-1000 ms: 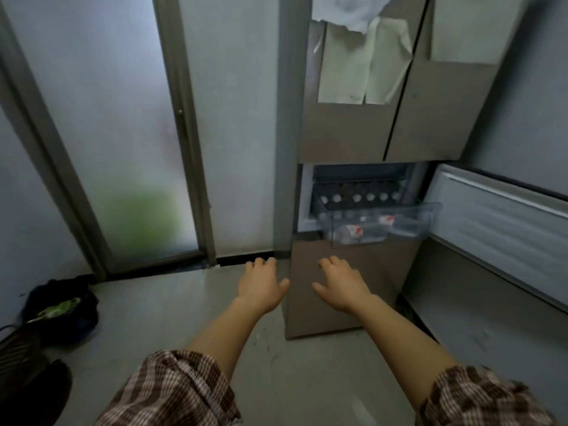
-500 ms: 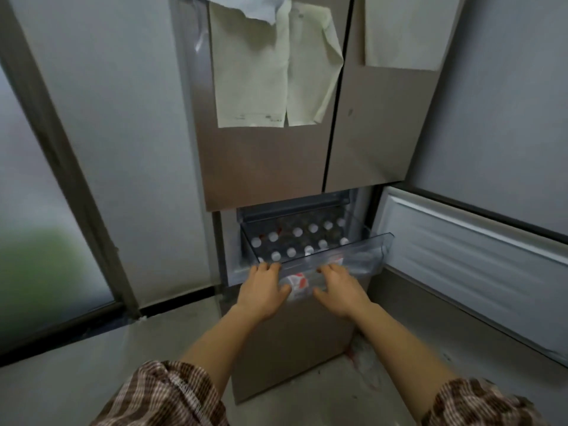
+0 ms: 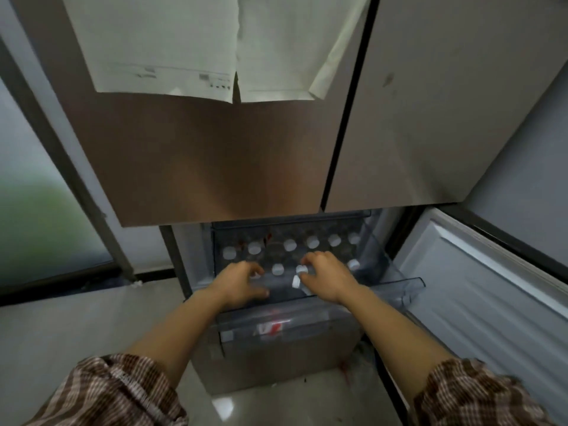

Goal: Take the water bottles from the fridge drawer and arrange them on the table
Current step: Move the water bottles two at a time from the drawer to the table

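The fridge drawer [image 3: 408,284] is clear plastic and stands pulled out from the bottom of the fridge, its front wall nearest me. Inside it the water bottles [image 3: 312,241] stand upright and close together, clear-bodied with white caps. One row of six caps runs along the back edge, and a few more stand nearer the front. Near the front edge, about the middle, a tilted bottle [image 3: 296,281] leans with its cap to the left, and the right hand [image 3: 325,278] curls round it. The left hand [image 3: 239,281] has its fingers bent over a cap at the front left; whether it grips is unclear. Behind the front wall a red and white label [image 3: 270,327] shows, blurred.
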The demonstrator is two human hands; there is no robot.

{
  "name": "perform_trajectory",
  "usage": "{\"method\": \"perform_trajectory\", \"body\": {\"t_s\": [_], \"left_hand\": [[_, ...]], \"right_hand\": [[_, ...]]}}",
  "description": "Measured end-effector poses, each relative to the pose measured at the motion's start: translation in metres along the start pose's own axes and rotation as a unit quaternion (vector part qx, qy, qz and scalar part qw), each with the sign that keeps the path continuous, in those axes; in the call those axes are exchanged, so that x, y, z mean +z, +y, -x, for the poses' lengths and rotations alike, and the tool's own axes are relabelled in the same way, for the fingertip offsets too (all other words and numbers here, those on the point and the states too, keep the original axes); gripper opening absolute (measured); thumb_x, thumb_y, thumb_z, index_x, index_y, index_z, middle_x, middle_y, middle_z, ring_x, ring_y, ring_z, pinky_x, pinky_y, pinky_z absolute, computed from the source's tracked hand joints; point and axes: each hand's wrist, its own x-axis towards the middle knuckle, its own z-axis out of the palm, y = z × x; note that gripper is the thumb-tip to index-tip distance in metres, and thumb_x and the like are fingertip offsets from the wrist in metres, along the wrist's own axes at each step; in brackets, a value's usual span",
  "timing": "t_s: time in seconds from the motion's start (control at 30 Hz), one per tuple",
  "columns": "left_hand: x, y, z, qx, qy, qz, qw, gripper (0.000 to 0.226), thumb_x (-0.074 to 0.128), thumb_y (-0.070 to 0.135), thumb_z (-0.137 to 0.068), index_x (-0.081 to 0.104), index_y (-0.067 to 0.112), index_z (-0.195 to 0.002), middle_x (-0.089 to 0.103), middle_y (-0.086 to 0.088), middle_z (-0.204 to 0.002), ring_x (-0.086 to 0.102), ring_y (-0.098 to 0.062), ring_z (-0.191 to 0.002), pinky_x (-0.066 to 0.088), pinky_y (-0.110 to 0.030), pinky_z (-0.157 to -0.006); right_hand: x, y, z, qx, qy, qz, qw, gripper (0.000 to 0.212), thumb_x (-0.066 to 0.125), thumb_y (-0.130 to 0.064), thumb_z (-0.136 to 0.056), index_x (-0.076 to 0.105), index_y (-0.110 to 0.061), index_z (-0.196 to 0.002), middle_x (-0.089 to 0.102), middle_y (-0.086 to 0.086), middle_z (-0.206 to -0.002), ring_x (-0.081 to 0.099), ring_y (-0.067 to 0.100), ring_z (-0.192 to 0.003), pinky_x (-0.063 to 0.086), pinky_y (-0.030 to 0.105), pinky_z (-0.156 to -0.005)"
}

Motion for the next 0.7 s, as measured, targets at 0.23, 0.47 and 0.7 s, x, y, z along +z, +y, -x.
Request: {"method": "perform_trajectory", "body": {"t_s": [0.23, 0.47, 0.7], "left_hand": [[0.023, -0.026, -0.046, -0.018, -0.166, -0.066, 0.984, 0.039, 0.072, 0.017, -0.079, 0.063, 0.020, -0.116, 0.065, -0.002, -0.104, 0.063, -0.024, -0.102, 0.052, -0.034, -0.088], [0.040, -0.030, -0.071, -0.041, -0.325, -0.199, 0.924, 0.058, 0.066, 0.025, -0.086, 0.047, 0.013, -0.140, 0.048, -0.009, -0.142, 0.047, -0.029, -0.128, 0.040, -0.040, -0.107], [0.051, -0.031, -0.071, -0.081, -0.384, -0.275, 0.878, 0.048, 0.053, 0.012, -0.091, 0.046, 0.008, -0.139, 0.050, -0.015, -0.139, 0.049, -0.034, -0.126, 0.042, -0.042, -0.104]], "right_hand": [[0.025, 0.028, -0.067, -0.016, -0.153, 0.040, 0.987, 0.041, 0.060, -0.033, -0.090, 0.057, -0.016, -0.126, 0.059, 0.011, -0.129, 0.055, 0.030, -0.117, 0.046, 0.033, -0.090], [0.047, 0.027, -0.099, -0.071, -0.183, 0.157, 0.968, 0.024, 0.056, -0.018, -0.090, 0.060, -0.012, -0.113, 0.063, 0.012, -0.118, 0.061, 0.031, -0.107, 0.048, 0.034, -0.081], [0.062, 0.023, -0.103, -0.133, -0.191, 0.249, 0.940, 0.033, 0.051, -0.007, -0.093, 0.054, -0.008, -0.126, 0.056, 0.016, -0.129, 0.056, 0.032, -0.118, 0.046, 0.037, -0.093]]}}
